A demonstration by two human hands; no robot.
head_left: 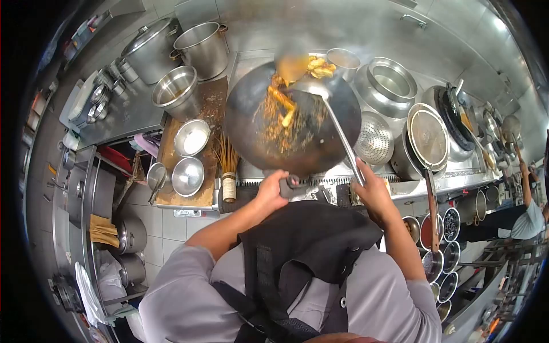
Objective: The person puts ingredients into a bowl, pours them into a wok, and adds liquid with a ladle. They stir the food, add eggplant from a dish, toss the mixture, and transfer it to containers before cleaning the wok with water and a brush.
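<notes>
My left hand (271,191) is wrapped round the dark handle of a large black wok (243,108). A long-handled metal ladle (341,130) is gripped in my right hand (373,187), and its bowl sits over the far side of the wok. Browned food pieces (283,104) and sauce-coated bits are in the wok, some of them blurred by motion. More yellow-brown food (321,67) shows at its far rim. Beside that is a blurred orange-brown round shape that I cannot make out.
A bamboo brush (229,186) stands left of the wok, near metal bowls (187,177) on a board. Tall pots (200,50) stand at the back left. To the right are a perforated skimmer (374,139), a wooden-handled strainer (429,139) and stacked pots. Another person (527,220) works far right.
</notes>
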